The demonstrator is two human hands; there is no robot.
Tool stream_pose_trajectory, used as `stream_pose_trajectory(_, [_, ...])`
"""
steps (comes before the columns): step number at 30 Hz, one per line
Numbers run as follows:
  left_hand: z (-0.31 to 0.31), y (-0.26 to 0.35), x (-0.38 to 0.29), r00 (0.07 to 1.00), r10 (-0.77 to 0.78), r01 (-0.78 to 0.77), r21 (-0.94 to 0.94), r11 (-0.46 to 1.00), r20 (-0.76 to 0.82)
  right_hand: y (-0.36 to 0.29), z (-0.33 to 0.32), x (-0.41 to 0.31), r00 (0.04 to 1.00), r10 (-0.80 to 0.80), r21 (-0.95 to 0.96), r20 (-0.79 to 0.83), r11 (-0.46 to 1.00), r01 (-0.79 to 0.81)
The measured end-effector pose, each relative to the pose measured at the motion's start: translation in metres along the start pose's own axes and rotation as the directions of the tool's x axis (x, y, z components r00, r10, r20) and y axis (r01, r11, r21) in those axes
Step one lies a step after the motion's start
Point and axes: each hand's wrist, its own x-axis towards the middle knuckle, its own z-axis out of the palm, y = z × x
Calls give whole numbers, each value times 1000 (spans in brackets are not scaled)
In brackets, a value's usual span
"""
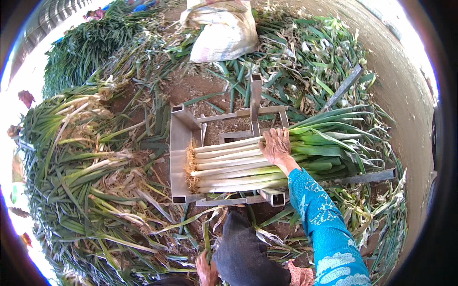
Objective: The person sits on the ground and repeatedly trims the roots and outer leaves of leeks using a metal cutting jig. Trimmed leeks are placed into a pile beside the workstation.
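My right hand (pixel 277 147), in a blue patterned sleeve, lies across a row of leeks (pixel 232 161), its fingers curled over the shafts where white turns green. Several leeks rest side by side on a metal frame (pixel 179 143), roots at the left against its upright plate and leaves spreading right. Low in the view, my left hand (pixel 206 268) is partly cut off by the lower edge, beside my dark-clothed knee (pixel 243 246). A green stalk (pixel 205 234) meets its fingers; whether they grip it is unclear.
Loose leeks (pixel 103 161) are heaped along the left, with a tall green pile (pixel 86 50) behind. A white woven sack (pixel 225 35) lies at the top. Trimmed leaves (pixel 311 53) litter the upper right. Metal bars (pixel 343 85) jut out from the frame on the right.
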Motion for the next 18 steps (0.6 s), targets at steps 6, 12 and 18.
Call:
stream_pose_trajectory(6, [46, -105, -92, 994, -106, 106, -8, 994, 29, -4, -5, 0, 996, 7, -47, 89, 999, -3])
stream_pose_trajectory(12, [47, -122, -91, 994, -82, 91, -125, 988, 77, 1, -23, -14, 994, -81, 92, 74, 993, 74])
stream_pose_trajectory(18, [29, -91, -85, 998, 4, 7, -161, 987, 63, 38, -46, -54, 997, -63, 139, 50, 989, 55])
